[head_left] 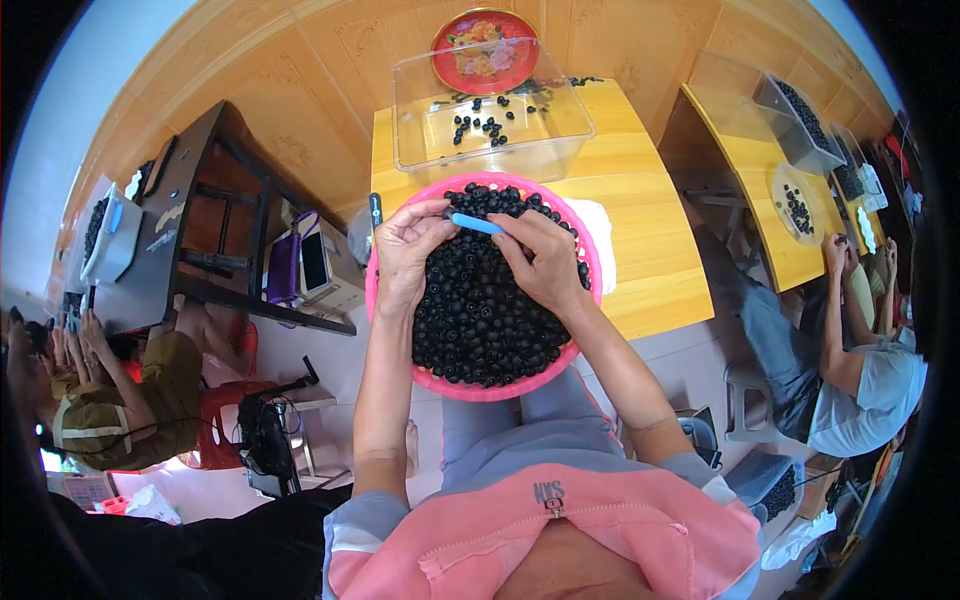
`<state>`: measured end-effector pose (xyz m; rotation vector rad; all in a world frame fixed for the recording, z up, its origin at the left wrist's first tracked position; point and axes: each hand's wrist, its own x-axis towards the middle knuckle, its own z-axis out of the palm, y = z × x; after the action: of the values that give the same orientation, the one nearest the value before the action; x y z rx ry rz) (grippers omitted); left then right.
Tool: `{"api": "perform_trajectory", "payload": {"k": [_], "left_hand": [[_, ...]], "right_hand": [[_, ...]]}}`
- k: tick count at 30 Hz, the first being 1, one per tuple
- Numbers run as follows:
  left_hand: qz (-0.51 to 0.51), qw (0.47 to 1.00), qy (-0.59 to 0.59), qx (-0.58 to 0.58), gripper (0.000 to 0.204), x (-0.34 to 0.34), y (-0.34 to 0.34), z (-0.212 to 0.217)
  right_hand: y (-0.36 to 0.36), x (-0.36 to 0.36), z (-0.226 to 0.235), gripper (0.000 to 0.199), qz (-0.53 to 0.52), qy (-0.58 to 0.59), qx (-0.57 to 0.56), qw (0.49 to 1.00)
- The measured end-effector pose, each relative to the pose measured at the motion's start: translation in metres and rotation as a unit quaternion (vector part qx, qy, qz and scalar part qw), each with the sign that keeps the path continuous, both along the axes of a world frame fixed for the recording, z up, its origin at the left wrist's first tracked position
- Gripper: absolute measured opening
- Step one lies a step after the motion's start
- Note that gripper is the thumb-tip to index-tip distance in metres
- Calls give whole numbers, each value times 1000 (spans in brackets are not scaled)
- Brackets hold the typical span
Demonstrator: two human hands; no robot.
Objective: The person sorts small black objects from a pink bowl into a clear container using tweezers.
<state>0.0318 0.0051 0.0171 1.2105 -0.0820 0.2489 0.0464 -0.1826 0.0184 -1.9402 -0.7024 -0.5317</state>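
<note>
A pink round basket (440, 388) full of small black round pieces (490, 310), several with a hole, rests over my lap against the table's near edge. Above its far part my right hand (545, 255) is closed on a slim tool with a light blue handle (477, 223). The handle slants, its left end close to my left fingertips. My left hand (403, 250) is closed in a pinch at the basket's left side, on what looks like one small black round piece, mostly hidden by the fingers. The tool's working tip cannot be made out.
Ahead on the yellow table (640, 230) stands a clear plastic bin (560, 140) with scattered black pieces. A red floral tray (485, 75) leans behind it. A white cloth (597, 235) lies right of the basket. Other people sit at tables left and right, a dark table (180, 220) among them.
</note>
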Motion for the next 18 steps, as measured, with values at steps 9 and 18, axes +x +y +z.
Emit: {"api": "perform_trajectory", "payload": {"k": [9, 18], "left_hand": [[0, 1000, -10, 21, 26, -2, -1, 4], [10, 999, -9, 33, 25, -3, 0, 5]], "right_hand": [[0, 2, -2, 20, 5, -34, 11, 999], [-1, 2, -2, 20, 6, -36, 1, 999]]}}
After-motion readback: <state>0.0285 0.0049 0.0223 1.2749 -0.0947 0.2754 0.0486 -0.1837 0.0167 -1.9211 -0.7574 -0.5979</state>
